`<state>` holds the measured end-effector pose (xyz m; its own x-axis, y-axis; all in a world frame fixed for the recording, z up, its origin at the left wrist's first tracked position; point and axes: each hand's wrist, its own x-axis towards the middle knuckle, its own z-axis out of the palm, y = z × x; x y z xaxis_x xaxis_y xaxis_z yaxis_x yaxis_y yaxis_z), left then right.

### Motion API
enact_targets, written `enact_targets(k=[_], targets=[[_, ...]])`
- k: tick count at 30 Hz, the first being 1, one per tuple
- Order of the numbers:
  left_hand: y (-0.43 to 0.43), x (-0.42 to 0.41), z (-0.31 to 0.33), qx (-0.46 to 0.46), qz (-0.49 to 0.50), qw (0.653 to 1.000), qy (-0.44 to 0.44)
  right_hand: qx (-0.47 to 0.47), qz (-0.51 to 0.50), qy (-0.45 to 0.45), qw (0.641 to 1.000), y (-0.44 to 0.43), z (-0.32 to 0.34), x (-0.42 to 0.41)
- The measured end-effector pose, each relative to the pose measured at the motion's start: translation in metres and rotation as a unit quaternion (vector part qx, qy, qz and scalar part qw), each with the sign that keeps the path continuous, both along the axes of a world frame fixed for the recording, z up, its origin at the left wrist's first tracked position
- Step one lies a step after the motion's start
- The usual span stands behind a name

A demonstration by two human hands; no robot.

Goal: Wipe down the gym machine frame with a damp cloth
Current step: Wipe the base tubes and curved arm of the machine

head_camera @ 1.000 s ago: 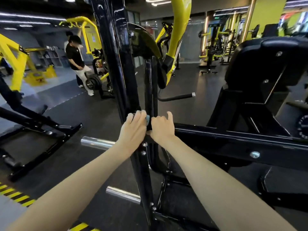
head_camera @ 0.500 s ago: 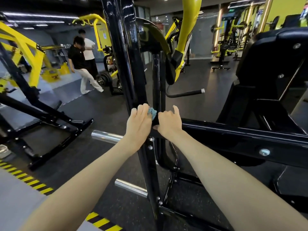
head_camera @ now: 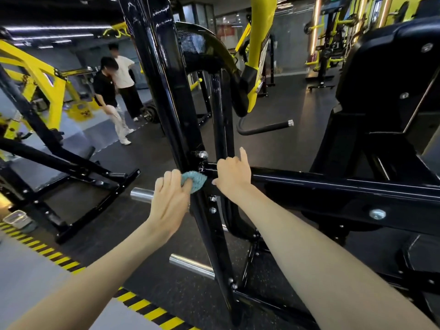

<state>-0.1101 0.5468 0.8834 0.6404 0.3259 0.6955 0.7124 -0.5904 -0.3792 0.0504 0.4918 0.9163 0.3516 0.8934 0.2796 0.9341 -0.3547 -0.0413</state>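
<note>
A glossy black upright post (head_camera: 166, 91) of the gym machine frame slants across the middle of the view. A black crossbar (head_camera: 333, 186) joins it from the right. My left hand (head_camera: 170, 201) holds a small teal cloth (head_camera: 195, 181) against the post just below the joint. My right hand (head_camera: 232, 177) grips the crossbar right beside the joint, its index finger sticking up. Wet streaks show high on the post.
Two chrome pegs (head_camera: 142, 195) (head_camera: 190, 266) stick out left of the post. A black padded seat (head_camera: 392, 67) stands at the right. Two people (head_camera: 112, 91) stand at the back left among yellow machines. Yellow-black floor tape (head_camera: 142, 308) and a clear plastic box (head_camera: 17, 217) lie at left.
My left hand with the cloth has slid down the post, from level with the joint to below it. The camera has tilted, so the frame sits lower in view.
</note>
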Motion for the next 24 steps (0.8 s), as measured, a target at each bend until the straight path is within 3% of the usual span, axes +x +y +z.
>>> enact_targets(k=[2,8,13,17,24], targets=[[0.0,0.017,0.007,0.005,-0.013,0.999,-0.029,0.006,0.004,-0.003,1.0,0.0,0.0,0.0],[0.007,0.044,-0.005,0.087,0.076,0.991,0.072,0.016,0.015,0.003,1.0,-0.001,0.0,0.003],[-0.01,0.064,0.016,0.053,0.136,0.989,0.036,0.003,0.011,-0.003,1.0,-0.005,-0.001,0.001],[-0.012,0.039,-0.019,0.084,0.135,0.986,0.054,-0.004,0.013,-0.02,1.0,-0.002,-0.002,0.004],[0.0,0.054,-0.002,0.05,0.137,0.989,0.026,-0.004,0.014,-0.01,1.0,-0.004,0.001,0.003]])
